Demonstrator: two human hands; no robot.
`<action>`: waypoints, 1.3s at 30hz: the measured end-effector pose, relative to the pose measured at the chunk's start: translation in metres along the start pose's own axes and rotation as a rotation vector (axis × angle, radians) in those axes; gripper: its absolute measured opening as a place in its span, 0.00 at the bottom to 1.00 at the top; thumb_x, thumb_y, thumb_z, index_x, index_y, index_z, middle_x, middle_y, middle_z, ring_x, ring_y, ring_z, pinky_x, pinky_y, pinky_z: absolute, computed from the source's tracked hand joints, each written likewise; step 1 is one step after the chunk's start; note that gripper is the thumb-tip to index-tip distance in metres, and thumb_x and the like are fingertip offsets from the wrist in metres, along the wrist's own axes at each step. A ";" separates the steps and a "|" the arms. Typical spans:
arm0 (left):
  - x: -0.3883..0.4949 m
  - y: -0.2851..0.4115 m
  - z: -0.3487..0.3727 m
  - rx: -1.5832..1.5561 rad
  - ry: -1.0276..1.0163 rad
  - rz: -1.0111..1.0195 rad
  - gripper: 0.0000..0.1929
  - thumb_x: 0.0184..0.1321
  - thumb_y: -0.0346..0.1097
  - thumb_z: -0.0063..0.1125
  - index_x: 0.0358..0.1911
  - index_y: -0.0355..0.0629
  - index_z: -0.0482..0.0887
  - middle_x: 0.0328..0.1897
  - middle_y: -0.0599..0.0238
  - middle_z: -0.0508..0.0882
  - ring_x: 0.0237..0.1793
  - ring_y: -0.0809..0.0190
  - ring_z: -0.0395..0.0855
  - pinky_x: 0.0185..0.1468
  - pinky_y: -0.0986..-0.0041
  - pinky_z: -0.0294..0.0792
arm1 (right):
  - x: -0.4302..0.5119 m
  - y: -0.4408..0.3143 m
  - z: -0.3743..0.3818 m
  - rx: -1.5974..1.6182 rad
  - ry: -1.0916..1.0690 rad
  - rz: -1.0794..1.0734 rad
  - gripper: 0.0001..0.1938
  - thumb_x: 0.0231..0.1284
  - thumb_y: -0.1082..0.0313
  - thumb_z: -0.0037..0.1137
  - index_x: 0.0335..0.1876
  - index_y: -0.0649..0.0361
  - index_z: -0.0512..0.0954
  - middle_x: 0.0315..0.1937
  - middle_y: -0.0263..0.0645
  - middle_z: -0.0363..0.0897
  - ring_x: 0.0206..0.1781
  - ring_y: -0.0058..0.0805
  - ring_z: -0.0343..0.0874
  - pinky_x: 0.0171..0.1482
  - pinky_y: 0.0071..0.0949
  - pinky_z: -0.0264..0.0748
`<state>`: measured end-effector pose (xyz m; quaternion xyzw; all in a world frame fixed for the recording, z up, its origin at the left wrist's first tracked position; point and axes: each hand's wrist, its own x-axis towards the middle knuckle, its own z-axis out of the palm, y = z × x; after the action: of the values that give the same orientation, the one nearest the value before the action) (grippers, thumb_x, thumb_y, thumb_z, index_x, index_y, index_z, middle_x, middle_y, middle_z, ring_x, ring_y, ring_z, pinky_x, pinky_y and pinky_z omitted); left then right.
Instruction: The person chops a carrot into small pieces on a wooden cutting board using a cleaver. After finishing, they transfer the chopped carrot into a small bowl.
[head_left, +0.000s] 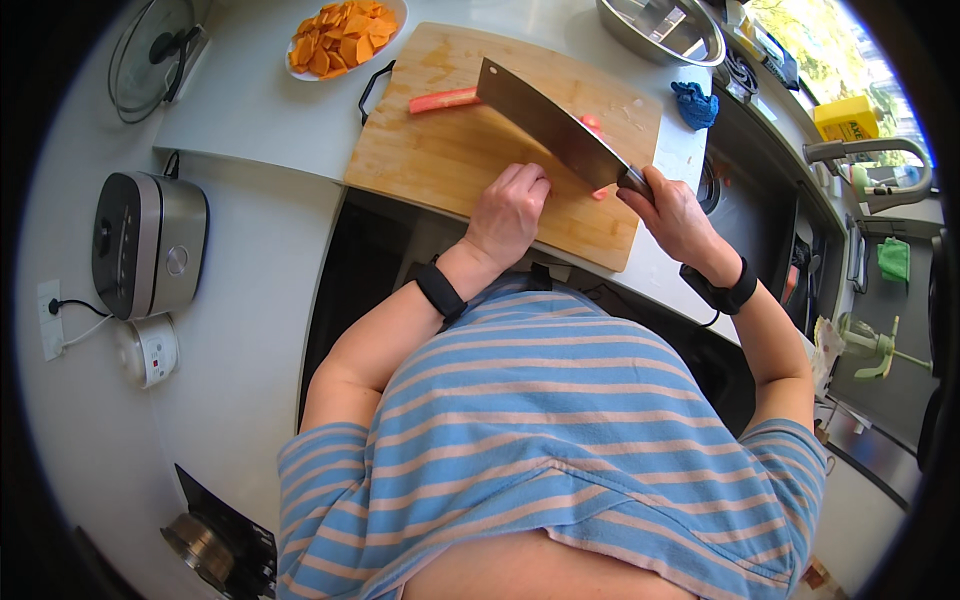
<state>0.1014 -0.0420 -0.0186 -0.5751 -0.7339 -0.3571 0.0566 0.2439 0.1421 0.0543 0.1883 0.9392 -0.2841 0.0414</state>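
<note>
A Chinese-style cleaver (551, 124) is gripped by its dark handle in my right hand (671, 214). Its broad blade slants up and left over a wooden cutting board (450, 161). Behind the blade's upper end lies a long red stick of food (444, 100), partly hidden. Small red pieces (591, 122) show past the blade's far edge, and another red bit (600, 194) rests near the handle. My left hand (511, 206) is at the board's near side with its fingers curled downward, left of the cleaver. Whether those fingers hold anything is hidden.
A white dish of orange vegetable slices (345, 37) stands beyond the board's left corner. At the back right are a steel basin (667, 30) and a crumpled blue cloth (694, 105). The dark sink (750, 161) with its faucet (870, 150) borders the counter's right side.
</note>
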 end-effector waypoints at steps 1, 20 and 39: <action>-0.001 -0.001 0.000 -0.015 0.031 -0.002 0.08 0.51 0.25 0.51 0.33 0.35 0.82 0.37 0.59 0.81 0.40 0.54 0.79 0.44 0.69 0.75 | -0.002 -0.001 -0.002 -0.012 0.007 0.001 0.15 0.67 0.61 0.54 0.33 0.66 0.68 0.21 0.54 0.73 0.26 0.55 0.73 0.30 0.42 0.68; -0.003 0.005 0.003 0.063 0.054 -0.015 0.11 0.51 0.23 0.52 0.37 0.35 0.83 0.37 0.56 0.82 0.39 0.51 0.80 0.43 0.65 0.76 | -0.008 -0.033 -0.003 -0.304 -0.017 -0.070 0.19 0.66 0.52 0.53 0.34 0.64 0.68 0.18 0.52 0.75 0.25 0.54 0.77 0.29 0.48 0.72; -0.003 0.004 0.004 0.055 0.089 -0.027 0.08 0.52 0.24 0.53 0.35 0.37 0.83 0.37 0.58 0.82 0.39 0.52 0.80 0.42 0.66 0.76 | -0.001 -0.040 -0.009 -0.303 -0.116 -0.022 0.19 0.66 0.54 0.54 0.34 0.65 0.68 0.19 0.53 0.75 0.25 0.56 0.76 0.29 0.48 0.71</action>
<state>0.1076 -0.0416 -0.0213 -0.5469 -0.7478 -0.3629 0.1002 0.2297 0.1163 0.0823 0.1527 0.9694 -0.1500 0.1204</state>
